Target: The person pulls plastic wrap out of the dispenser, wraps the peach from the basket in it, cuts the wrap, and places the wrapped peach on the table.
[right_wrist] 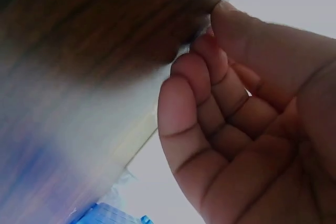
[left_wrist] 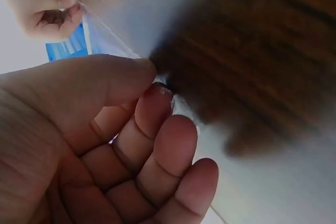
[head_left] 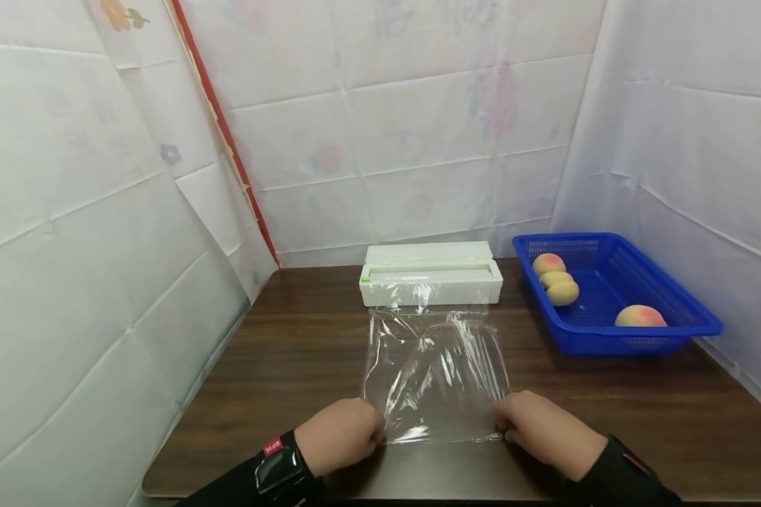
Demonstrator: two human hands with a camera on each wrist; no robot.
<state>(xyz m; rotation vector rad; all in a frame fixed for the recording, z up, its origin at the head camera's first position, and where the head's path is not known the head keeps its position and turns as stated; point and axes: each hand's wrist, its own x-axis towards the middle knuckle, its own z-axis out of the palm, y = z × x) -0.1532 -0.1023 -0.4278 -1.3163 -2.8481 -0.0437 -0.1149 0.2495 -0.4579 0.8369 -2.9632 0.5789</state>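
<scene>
Pinching one clear film sheet (head_left: 440, 380) by its near corners, the left hand (head_left: 342, 434) and right hand (head_left: 545, 429) hold it over the table (head_left: 298, 352); it reaches one white box (head_left: 430, 253). I can't read the left wristband's (head_left: 284, 470) red label (head_left: 273, 446). Right, one blue basket (head_left: 590, 341) holds four fruits (head_left: 563, 293).

Dark wood-grain table (head_left: 292, 359) bears white cling-film dispenser (head_left: 431, 266) beyond the fingers (head_left: 375, 421), blue perforated basket (head_left: 634, 342) beyond and right of them.

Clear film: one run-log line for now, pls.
clear film: extends from white box | left hand: pinches near-left corner | right hand: pinches near-right corner | white box: lid open | blue basket: holds fruit
</scene>
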